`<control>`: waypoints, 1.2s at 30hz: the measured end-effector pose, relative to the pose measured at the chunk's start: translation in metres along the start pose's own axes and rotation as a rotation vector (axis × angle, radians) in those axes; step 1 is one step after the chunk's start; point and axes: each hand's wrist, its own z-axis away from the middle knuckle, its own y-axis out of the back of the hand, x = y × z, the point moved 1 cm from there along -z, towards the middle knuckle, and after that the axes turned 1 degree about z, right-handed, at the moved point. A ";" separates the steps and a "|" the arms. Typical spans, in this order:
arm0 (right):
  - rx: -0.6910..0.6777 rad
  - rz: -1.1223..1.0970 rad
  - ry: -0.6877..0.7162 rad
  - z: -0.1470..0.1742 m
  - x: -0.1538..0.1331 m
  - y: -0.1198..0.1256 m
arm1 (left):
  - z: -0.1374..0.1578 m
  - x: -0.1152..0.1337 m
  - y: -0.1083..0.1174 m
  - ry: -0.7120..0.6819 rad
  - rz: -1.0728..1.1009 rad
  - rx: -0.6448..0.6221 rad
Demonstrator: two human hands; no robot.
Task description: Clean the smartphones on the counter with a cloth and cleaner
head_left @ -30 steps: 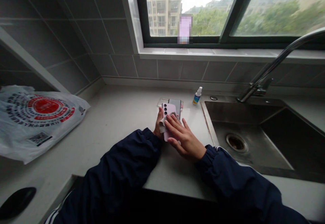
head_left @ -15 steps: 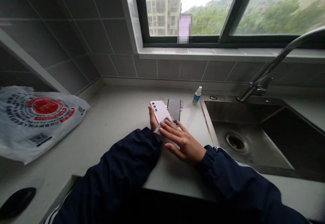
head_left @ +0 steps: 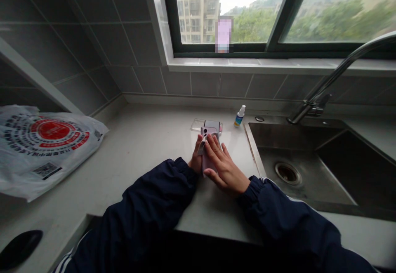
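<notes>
My left hand (head_left: 196, 159) is closed around the side of a pale pink smartphone (head_left: 207, 167), which is held back side up with its camera lenses at the far end. Flat on the phone's back, my right hand (head_left: 225, 168) presses a white wipe (head_left: 202, 144) under its outstretched fingers. Most of the wipe is hidden by those fingers. Just beyond the phone, a second, dark-screened phone (head_left: 212, 123) lies on the counter, partly covered from view. Beside it is a clear phone case (head_left: 196, 124). A small spray bottle (head_left: 239, 116) with a white cap stands farther right.
The white counter (head_left: 148, 137) bears a printed plastic bag (head_left: 55, 149) at left and a black object (head_left: 20, 248) near the front left. To the right is a steel sink (head_left: 312, 182) with a tall curved faucet (head_left: 334, 75). A window (head_left: 238, 54) is behind.
The pink phone has turned more upright in view and shifted right, uncovering the clear case. My right hand has slid with the wipe toward the camera end of the phone.
</notes>
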 end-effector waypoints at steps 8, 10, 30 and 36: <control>0.122 0.019 -0.124 -0.001 0.008 0.005 | -0.006 -0.008 0.006 -0.078 -0.206 -0.315; 0.115 0.020 -0.125 -0.001 0.009 0.004 | -0.007 -0.008 0.008 -0.068 -0.172 -0.311; -0.081 -0.123 0.219 -0.001 -0.012 0.017 | -0.009 0.024 0.009 -0.047 -0.165 0.154; -0.065 -0.117 0.240 0.000 -0.013 0.019 | -0.008 0.029 0.005 -0.017 -0.195 0.187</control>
